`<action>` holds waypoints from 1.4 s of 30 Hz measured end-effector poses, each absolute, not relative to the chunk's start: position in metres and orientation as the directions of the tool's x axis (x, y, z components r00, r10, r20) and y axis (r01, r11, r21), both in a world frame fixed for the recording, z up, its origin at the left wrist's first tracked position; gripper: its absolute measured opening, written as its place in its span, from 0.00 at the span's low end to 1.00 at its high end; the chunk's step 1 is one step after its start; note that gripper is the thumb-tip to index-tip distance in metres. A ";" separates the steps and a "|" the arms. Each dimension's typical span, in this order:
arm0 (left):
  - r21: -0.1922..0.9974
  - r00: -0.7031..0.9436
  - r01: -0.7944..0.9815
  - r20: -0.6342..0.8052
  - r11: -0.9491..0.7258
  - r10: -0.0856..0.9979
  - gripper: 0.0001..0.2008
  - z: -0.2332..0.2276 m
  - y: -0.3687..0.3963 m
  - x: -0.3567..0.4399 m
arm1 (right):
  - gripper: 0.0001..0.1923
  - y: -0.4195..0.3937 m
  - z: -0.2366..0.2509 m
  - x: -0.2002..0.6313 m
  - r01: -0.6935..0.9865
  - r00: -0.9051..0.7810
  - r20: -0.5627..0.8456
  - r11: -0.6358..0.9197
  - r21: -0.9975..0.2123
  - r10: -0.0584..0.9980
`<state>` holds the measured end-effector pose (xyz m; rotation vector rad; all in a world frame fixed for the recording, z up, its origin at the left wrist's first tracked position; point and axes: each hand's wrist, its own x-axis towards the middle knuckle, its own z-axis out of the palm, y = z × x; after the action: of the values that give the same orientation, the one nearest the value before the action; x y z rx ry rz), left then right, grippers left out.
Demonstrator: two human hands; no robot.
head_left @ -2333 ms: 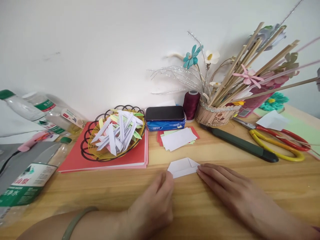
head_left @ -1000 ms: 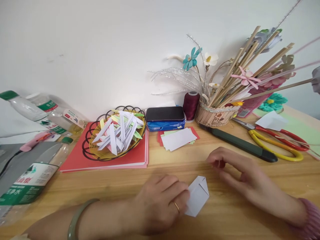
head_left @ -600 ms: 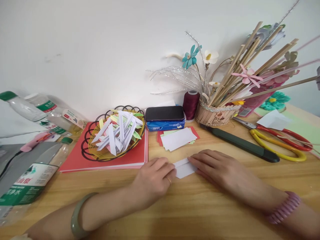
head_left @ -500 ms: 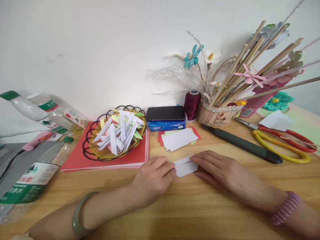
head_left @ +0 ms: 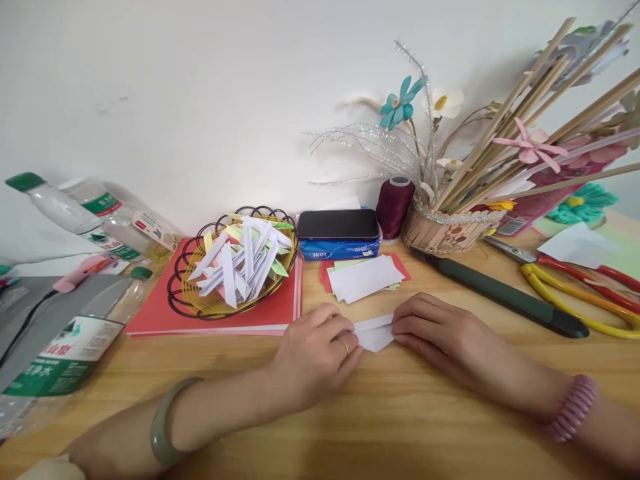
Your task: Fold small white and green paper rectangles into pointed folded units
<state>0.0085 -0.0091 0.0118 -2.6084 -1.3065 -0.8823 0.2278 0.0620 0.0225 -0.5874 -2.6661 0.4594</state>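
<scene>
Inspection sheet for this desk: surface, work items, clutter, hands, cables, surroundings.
Surface: wooden tabletop, light grain.
Work items: folded white paper; loose paper stack beyond it; basket of folded strips on red sheets.
Clutter: plastic bottles at left; scissors and dark green tool at right.
Hands: left hand and right hand at opposite ends of the folded white paper.
Cables: black cord at pink device, left.
Surroundings: pale wall behind, faint marks.
</scene>
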 end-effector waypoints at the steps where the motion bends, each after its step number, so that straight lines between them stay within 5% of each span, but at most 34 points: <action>1: 0.190 0.455 0.760 0.527 -0.621 0.718 0.09 0.012 -0.009 0.009 | 0.12 0.062 0.023 0.227 0.343 -0.835 0.285 0.850 -0.401 0.471; 8: 0.264 0.420 0.767 0.483 -0.585 0.768 0.06 0.014 -0.010 0.010 | 0.10 0.062 0.021 0.225 0.372 -0.790 0.299 0.806 -0.460 0.535; 14: 0.517 0.288 0.736 0.344 -0.436 0.894 0.05 0.018 -0.007 0.011 | 0.11 0.059 0.023 0.222 0.416 -0.751 0.256 0.736 -0.534 0.609; 19: 0.590 0.214 0.732 0.274 -0.340 0.938 0.06 0.018 -0.005 0.015 | 0.11 0.058 0.023 0.216 0.473 -0.722 0.230 0.707 -0.526 0.653; 26: 0.506 0.214 0.805 0.240 -0.310 0.947 0.06 0.016 -0.001 0.019 | 0.10 0.055 0.018 0.211 0.558 -0.721 0.320 0.789 -0.257 0.615; 30: 0.448 0.224 0.842 0.216 -0.300 0.951 0.05 0.014 0.000 0.019 | 0.16 0.044 0.018 0.215 0.358 -0.852 0.407 0.934 -0.005 0.329; 32: 0.422 0.227 0.854 0.224 -0.305 0.948 0.05 0.014 0.000 0.017 | 0.20 0.037 0.015 0.217 0.276 -0.895 0.366 0.961 0.008 0.254; 37: 0.395 0.313 0.828 0.264 -0.398 0.913 0.04 0.015 -0.002 0.007 | 0.24 0.028 0.002 0.218 0.354 -0.892 0.293 0.935 -0.022 0.344; 42: 0.213 0.484 0.789 0.361 -0.576 0.797 0.10 0.010 -0.007 -0.005 | 0.27 0.028 0.003 0.219 0.367 -0.893 0.281 0.930 0.001 0.352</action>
<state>-0.0054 -0.0072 0.0102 -2.7216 -1.4549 -0.6774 0.2188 0.0278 0.0031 -0.5347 -2.8108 -0.0775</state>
